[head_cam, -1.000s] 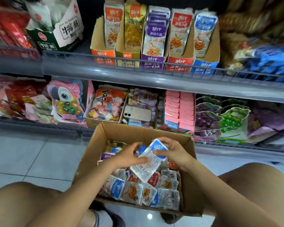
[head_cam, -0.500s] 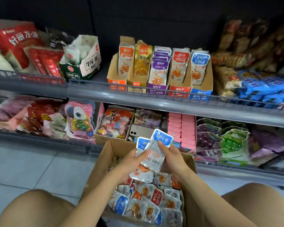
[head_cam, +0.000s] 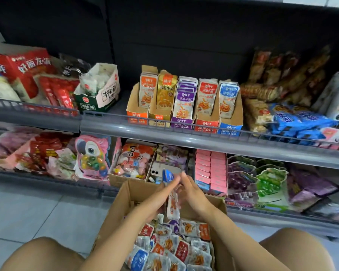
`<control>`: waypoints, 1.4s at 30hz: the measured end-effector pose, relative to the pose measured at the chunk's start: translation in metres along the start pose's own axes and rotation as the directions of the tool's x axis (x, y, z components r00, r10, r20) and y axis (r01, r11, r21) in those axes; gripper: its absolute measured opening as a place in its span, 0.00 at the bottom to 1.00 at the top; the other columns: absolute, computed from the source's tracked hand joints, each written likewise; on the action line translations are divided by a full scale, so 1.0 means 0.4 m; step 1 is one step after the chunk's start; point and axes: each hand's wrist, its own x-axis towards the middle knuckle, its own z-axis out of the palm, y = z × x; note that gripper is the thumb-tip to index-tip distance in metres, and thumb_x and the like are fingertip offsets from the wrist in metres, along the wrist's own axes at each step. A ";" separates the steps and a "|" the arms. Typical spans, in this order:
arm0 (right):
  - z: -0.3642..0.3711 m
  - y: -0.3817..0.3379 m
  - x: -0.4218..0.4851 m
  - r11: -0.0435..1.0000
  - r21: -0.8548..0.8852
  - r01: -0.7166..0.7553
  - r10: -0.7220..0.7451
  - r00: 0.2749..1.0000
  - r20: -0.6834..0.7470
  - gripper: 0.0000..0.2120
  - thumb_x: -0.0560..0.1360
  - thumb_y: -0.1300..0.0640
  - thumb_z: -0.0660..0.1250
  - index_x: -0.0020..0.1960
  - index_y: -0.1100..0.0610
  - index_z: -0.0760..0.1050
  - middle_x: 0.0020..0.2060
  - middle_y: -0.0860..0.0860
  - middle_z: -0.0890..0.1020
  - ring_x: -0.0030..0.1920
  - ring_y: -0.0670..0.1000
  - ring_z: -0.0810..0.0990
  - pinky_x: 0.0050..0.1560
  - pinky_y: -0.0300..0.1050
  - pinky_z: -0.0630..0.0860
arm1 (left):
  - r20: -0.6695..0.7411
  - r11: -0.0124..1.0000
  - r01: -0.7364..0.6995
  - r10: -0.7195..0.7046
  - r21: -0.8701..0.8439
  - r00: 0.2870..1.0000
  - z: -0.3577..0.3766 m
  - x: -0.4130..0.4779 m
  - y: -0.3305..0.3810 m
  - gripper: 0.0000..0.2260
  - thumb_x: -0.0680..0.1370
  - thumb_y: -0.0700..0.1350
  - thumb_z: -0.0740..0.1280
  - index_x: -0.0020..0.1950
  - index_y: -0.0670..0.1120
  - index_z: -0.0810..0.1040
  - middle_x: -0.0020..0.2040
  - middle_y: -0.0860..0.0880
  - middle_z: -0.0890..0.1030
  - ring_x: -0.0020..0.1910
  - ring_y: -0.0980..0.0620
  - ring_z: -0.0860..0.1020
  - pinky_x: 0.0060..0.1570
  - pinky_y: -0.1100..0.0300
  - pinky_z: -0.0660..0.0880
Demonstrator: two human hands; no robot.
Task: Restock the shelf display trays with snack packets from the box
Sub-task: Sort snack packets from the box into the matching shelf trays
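Held thing: a stack of blue-topped snack packets [head_cam: 168,176] is standing edge-on between the two palms, below and to the left of the blue display tray [head_cam: 229,127].
Left hand: the left hand [head_cam: 159,195] is pressing flat against the stack's left face, fingers stretched along it rather than wrapped round, as far as the blur allows.
Right hand: the right hand [head_cam: 193,193] is pressing the opposite face the same way, fingers straight and pointing up.
Long axis: the stack is standing near upright, blue ends uppermost, matching the way the packet [head_cam: 228,96] inside the blue display tray is standing.
Bearing: the blue display tray is lying up and to the right of both hands, beyond the grey shelf rail [head_cam: 204,142]; the right hand is sitting nearer to it.
Supply: mixed loose packets [head_cam: 174,249] are lying in the cardboard box [head_cam: 123,198], well below the blue display tray.
Neighbour: the red display tray [head_cam: 206,125] is standing just left of the blue display tray, touching it.
Judgement: the stack is probably heading up and to the right over the rail; it is likely needing no turn, only a lift and a slide in behind the front packet.
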 end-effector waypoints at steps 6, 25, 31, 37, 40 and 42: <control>-0.087 -0.034 0.010 0.996 0.038 0.078 -0.078 0.997 0.012 0.18 0.76 0.53 0.66 0.65 0.47 0.68 0.58 0.49 0.76 0.55 0.45 0.78 0.51 0.39 0.79 | 0.180 0.998 0.033 -0.041 0.049 0.983 -0.031 -0.011 0.042 0.10 0.78 0.39 0.64 0.60 0.44 0.73 0.47 0.47 0.85 0.46 0.52 0.84 0.49 0.60 0.79; -0.242 -0.216 0.015 0.855 0.518 0.035 -0.072 0.996 0.051 0.12 0.78 0.58 0.61 0.60 0.54 0.77 0.49 0.55 0.84 0.46 0.50 0.82 0.49 0.45 0.79 | 0.186 0.800 -0.472 0.434 0.371 0.882 0.045 -0.031 0.261 0.06 0.77 0.46 0.66 0.53 0.55 0.75 0.49 0.55 0.82 0.46 0.57 0.82 0.43 0.58 0.79; -0.335 -0.254 0.016 0.876 0.469 0.113 -0.205 0.967 0.150 0.20 0.72 0.61 0.66 0.64 0.52 0.73 0.54 0.55 0.82 0.50 0.51 0.82 0.48 0.45 0.81 | 0.302 0.770 -0.466 0.362 0.436 0.882 0.066 0.006 0.345 0.12 0.79 0.48 0.64 0.61 0.49 0.73 0.52 0.52 0.81 0.42 0.60 0.81 0.39 0.60 0.80; -0.451 -0.293 0.050 0.883 0.385 0.267 -0.274 0.961 -0.036 0.26 0.69 0.63 0.70 0.66 0.54 0.72 0.54 0.56 0.83 0.53 0.53 0.82 0.47 0.44 0.81 | 0.304 0.771 -0.500 0.404 0.394 0.863 0.105 0.084 0.403 0.09 0.75 0.39 0.69 0.51 0.52 0.76 0.45 0.55 0.83 0.40 0.58 0.82 0.38 0.62 0.80; -0.500 -0.310 0.064 0.884 0.397 0.248 -0.257 0.966 -0.032 0.22 0.70 0.65 0.68 0.63 0.53 0.73 0.54 0.55 0.83 0.52 0.52 0.83 0.46 0.43 0.81 | 0.297 0.720 -0.553 0.467 0.419 0.833 0.126 0.124 0.437 0.11 0.73 0.38 0.72 0.52 0.47 0.79 0.47 0.53 0.83 0.44 0.61 0.82 0.40 0.67 0.77; -0.528 -0.318 0.080 0.883 0.406 0.236 -0.250 0.968 -0.018 0.22 0.70 0.64 0.67 0.63 0.55 0.74 0.52 0.54 0.83 0.50 0.51 0.83 0.45 0.42 0.81 | 0.297 0.692 -0.581 0.499 0.428 0.814 0.142 0.147 0.466 0.11 0.72 0.38 0.73 0.50 0.49 0.80 0.46 0.57 0.83 0.44 0.64 0.81 0.43 0.70 0.76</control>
